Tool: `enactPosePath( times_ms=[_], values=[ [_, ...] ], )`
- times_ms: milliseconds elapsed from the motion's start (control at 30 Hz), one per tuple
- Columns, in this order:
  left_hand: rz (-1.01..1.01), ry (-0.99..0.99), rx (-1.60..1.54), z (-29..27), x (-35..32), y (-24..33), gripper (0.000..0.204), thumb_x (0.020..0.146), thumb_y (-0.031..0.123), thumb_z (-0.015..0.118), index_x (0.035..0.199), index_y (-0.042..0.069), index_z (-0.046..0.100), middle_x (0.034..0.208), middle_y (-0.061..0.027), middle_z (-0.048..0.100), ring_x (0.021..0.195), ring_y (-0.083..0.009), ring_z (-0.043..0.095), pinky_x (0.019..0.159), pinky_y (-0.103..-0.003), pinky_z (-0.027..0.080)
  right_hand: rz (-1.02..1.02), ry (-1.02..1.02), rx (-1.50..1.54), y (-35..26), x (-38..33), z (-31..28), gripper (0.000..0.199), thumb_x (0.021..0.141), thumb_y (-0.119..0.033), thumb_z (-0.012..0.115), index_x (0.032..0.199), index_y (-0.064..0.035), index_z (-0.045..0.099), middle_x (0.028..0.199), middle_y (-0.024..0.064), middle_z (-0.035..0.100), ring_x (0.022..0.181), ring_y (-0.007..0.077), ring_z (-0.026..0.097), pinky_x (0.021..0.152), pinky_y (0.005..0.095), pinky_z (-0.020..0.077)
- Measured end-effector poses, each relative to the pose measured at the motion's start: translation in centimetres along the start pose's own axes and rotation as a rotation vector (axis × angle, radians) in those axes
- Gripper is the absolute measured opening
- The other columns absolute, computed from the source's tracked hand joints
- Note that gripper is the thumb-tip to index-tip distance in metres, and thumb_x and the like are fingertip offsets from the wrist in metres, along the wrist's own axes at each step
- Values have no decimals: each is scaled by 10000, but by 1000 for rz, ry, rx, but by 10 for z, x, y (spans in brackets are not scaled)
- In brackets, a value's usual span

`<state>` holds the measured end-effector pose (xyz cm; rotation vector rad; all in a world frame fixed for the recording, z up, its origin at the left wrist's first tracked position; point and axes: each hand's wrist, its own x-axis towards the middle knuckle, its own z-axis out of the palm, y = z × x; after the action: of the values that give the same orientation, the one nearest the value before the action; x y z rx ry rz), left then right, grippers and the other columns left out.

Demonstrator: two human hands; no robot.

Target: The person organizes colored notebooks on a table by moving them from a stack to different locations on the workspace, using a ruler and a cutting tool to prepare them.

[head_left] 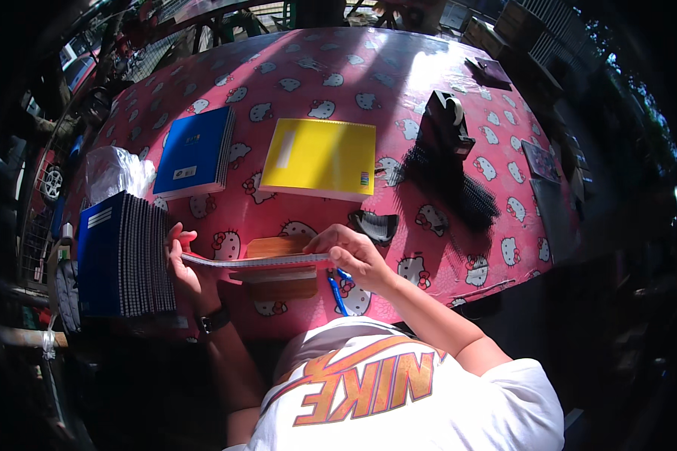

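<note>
Between my hands is a thin spiral notebook [259, 262], held up on edge so that mostly its narrow grey edge shows. My left hand [186, 263] supports its left end, fingers bent upward. My right hand [350, 254] grips the right end, thumb and fingers closed round it. Beneath the notebook lies a brown wooden block or board [278, 286], partly hidden by it. Just below my right hand is a blue-handled tool [337, 292], its kind unclear. Left of my left hand stands a thick stack of blue spiral notebooks [120, 255].
Farther back lie a blue notebook stack [194, 150] and a yellow notebook stack [320, 156]. A black tape dispenser [447, 128], a heap of black coils [462, 199] and a small black item [374, 225] sit to the right. Clear plastic [116, 173] lies left on the pink patterned tablecloth [399, 68].
</note>
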<state>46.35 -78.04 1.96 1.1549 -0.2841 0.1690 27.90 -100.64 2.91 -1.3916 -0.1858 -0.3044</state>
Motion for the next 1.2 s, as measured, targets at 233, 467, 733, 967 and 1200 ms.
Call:
enactPosePath(
  times_ms=[233, 467, 733, 967, 1200],
  values=[
    [115, 95, 253, 2, -11, 11, 432, 928, 217, 347, 1297, -8, 351, 959, -98, 598, 991, -173, 504, 948, -314, 331, 540, 827, -1639, 40, -40, -221, 325, 747, -254, 692, 989, -77, 566, 1015, 97, 596, 964, 247, 557, 728, 370, 471],
    [620, -405, 988, 79, -84, 70, 850, 774, 462, 601, 1412, 69, 201, 1459, -137, 240, 1372, -320, 138, 985, -664, -57, 443, 492, -1815, 56, -48, -212, 227, 714, -145, 613, 922, -97, 536, 951, 73, 535, 954, 253, 527, 744, 396, 470],
    [627, -578, 1047, 111, -97, 25, 630, 687, 414, 693, 1202, 124, 473, 859, -34, 511, 931, -210, 504, 1004, -573, 98, 324, 198, -1841, 50, -39, -191, 243, 723, -121, 604, 958, -89, 552, 946, 94, 535, 956, 257, 530, 761, 389, 457],
    [668, -591, 1019, 130, -104, 21, 340, 698, 325, 682, 952, 135, 560, 795, -33, 483, 875, -200, 497, 971, -550, 166, 211, 359, -1807, 45, -40, -193, 199, 676, -58, 610, 872, -77, 580, 887, 113, 547, 889, 270, 553, 770, 366, 481],
    [540, -716, 808, 114, -103, 49, 226, 710, 163, 690, 903, 106, 586, 849, -25, 556, 874, -211, 530, 908, -460, 319, 29, 398, -1031, -47, -16, -111, 394, 718, 50, 494, 1098, -54, 498, 896, 126, 509, 855, 237, 519, 759, 318, 438]
  ],
)
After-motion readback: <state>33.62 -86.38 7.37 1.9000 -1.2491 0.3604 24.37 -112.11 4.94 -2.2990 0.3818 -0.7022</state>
